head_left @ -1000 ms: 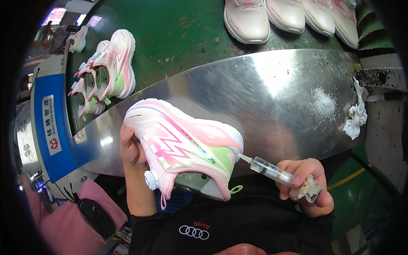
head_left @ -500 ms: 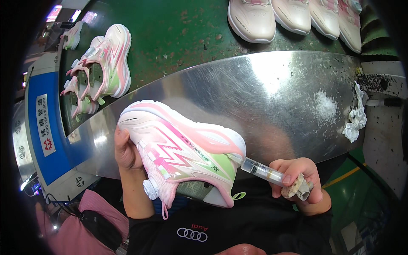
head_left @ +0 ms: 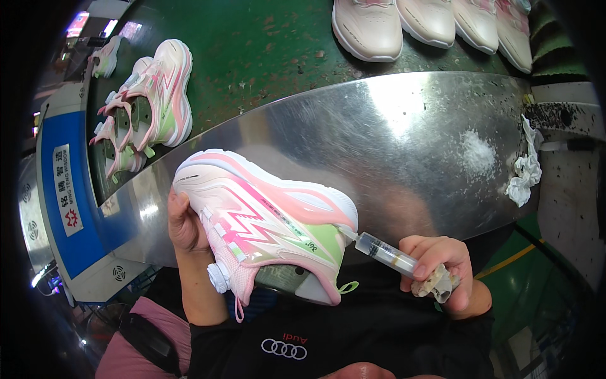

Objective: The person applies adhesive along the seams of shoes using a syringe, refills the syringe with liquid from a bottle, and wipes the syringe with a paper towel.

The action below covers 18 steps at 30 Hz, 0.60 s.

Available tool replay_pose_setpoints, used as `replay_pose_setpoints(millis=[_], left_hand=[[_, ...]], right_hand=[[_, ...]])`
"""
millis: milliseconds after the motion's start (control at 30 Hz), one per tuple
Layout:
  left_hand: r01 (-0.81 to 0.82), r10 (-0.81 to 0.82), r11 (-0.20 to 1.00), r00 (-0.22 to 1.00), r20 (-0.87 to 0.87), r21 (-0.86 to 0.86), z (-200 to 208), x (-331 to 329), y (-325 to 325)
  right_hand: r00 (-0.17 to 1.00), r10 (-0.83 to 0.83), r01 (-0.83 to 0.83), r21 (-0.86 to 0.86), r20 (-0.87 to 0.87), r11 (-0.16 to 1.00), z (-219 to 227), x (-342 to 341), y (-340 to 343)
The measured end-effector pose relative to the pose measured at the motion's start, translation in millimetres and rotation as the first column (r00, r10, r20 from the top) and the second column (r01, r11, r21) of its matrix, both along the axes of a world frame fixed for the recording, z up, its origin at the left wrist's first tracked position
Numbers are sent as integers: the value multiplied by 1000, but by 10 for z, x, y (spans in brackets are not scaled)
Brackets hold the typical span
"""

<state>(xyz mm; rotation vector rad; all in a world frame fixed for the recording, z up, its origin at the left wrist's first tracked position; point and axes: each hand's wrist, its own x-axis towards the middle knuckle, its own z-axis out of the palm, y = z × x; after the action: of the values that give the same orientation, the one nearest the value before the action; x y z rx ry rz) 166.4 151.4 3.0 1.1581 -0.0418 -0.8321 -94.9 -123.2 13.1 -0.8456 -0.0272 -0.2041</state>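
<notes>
One pink sneaker [head_left: 265, 221] gripped in left hand [head_left: 183, 221], one syringe [head_left: 386, 252] pinched by right hand [head_left: 442, 268] fingers, four pale shoes [head_left: 429, 22] above

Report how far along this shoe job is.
Done, by the look of it: pink shoes lie on the green belt at left, and pale ones line its far edge. In hand: the left hand holds a pink shoe on its side, while the right hand puts a syringe tip to its heel seam. Left: cannot tell; no waiting shoes show.
</notes>
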Motion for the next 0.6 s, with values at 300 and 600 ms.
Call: replay_pose_setpoints(millis=[300, 600], left_hand=[[-8, 8, 1000, 999, 37, 3, -8, 20, 49], [-4, -28, 983, 985, 172, 181, 252, -40, 146]], right_hand=[[936, -214, 227, -12, 280, 974, 196, -166, -252], [801, -598, 490, -587, 11, 645, 106, -265, -408]])
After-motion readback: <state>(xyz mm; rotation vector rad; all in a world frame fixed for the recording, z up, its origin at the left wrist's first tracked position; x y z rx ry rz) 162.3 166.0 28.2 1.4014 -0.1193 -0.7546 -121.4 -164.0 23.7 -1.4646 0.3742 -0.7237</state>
